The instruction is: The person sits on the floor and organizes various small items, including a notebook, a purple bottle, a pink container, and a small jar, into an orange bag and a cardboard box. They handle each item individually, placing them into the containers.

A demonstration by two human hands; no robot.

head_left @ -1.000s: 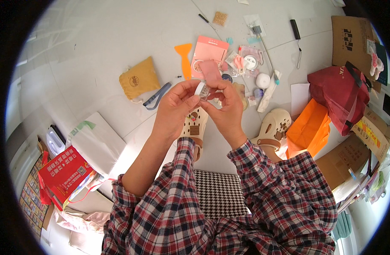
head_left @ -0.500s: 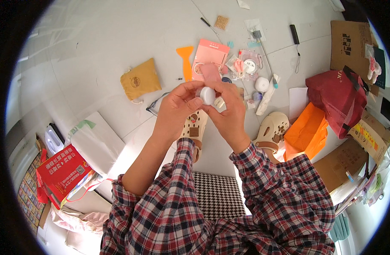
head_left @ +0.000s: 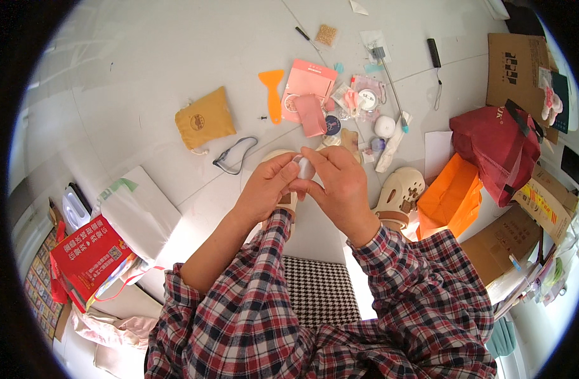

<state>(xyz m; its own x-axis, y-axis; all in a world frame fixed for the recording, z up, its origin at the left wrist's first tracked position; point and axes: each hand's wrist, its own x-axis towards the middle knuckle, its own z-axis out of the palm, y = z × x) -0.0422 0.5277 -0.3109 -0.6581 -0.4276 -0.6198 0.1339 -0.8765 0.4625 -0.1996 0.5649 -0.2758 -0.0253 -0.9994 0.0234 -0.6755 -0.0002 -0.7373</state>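
I pinched a small pale round piece (head_left: 305, 168) between the fingertips of both my left hand (head_left: 268, 187) and right hand (head_left: 341, 187), held centrally above the beige clog (head_left: 400, 192), equally near both

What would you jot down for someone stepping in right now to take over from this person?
Left hand: fingertips pinch a small white round piece, held above the floor.
Right hand: pinches the same piece from the other side.
Nearby on the white floor: pink card, orange scraper, mustard pouch, white ball, beige clog.
Done: piece picked up, in both hands.
Left: whatever is being worked on it; too small to tell.
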